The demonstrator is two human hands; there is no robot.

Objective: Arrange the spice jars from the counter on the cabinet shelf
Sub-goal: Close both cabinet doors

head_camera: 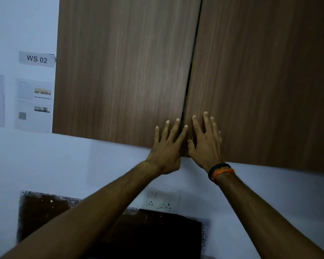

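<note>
A brown wood-grain wall cabinet fills the upper view, with its left door (123,71) and right door (266,81) meeting at a narrow dark gap. My left hand (166,148) lies flat with spread fingers on the bottom corner of the left door. My right hand (206,144) lies flat on the bottom corner of the right door, beside the gap. Both hands hold nothing. No spice jars and no shelf are in view.
A "WS 02" label (37,59) and printed sheets (34,104) hang on the white wall to the left. Below the cabinet are a wall socket plate (162,200) and a dark rough-edged panel (150,234).
</note>
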